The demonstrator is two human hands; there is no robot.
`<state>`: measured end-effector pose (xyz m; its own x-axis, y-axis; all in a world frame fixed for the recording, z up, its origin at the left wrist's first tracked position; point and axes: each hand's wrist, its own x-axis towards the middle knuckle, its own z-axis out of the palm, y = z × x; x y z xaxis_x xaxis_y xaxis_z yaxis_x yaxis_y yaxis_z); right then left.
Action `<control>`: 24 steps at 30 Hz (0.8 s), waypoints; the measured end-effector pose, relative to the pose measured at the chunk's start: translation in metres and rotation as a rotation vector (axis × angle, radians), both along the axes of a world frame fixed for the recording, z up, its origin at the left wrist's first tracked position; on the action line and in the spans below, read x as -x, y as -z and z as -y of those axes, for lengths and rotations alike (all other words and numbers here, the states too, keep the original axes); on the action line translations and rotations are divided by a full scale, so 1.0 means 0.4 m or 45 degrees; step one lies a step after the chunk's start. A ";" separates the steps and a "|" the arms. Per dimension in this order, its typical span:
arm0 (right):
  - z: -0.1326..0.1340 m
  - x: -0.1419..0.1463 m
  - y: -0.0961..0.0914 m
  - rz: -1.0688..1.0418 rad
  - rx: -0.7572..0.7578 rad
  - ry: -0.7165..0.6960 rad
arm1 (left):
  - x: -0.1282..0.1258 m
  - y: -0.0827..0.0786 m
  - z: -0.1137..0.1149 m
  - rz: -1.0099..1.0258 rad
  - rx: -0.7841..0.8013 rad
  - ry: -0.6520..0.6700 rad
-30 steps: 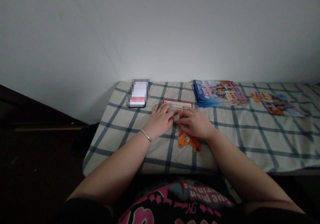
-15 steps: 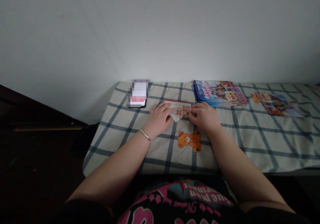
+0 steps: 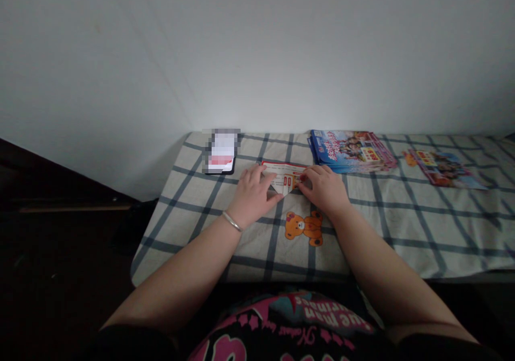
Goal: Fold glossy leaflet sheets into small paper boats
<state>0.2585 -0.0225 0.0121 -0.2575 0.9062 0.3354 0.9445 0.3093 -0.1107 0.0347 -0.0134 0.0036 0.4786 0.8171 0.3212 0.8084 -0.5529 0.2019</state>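
Observation:
A folded paper leaflet (image 3: 284, 179), white with red print and a red far edge, lies on the checked cloth with its pointed end toward me. My left hand (image 3: 252, 191), with a bracelet at the wrist, rests over the leaflet's left side. Its fingers are spread, and the thumb reaches along the pointed end. At the right edge, my right hand (image 3: 324, 186) has its fingers curled and pinches the paper between thumb and fingertips. Part of the leaflet is hidden under both hands.
A phone (image 3: 222, 152) lies at the back left. Behind my right hand is a stack of colourful leaflets (image 3: 350, 150), and a single leaflet (image 3: 448, 170) lies farther right. The checked cloth (image 3: 257, 253) with a printed bear (image 3: 303, 228) covers the table, which meets a white wall (image 3: 257, 55).
My left thumb has stretched out toward the leaflet's point, and the left fingers have spread more. My right hand has shifted slightly left along the paper's right edge.

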 end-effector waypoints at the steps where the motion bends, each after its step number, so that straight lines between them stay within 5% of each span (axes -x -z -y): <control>1: -0.001 0.000 0.001 -0.004 -0.002 -0.005 | 0.000 0.000 0.001 0.003 -0.010 0.035; 10: -0.002 0.009 0.008 -0.256 0.096 -0.162 | -0.004 -0.009 -0.004 0.020 0.049 0.172; 17: -0.007 0.002 0.020 -0.373 0.016 -0.110 | 0.002 -0.001 -0.016 0.097 0.030 0.246; 24: -0.013 -0.003 0.028 -0.436 0.107 -0.117 | 0.003 -0.005 -0.007 0.048 0.002 0.080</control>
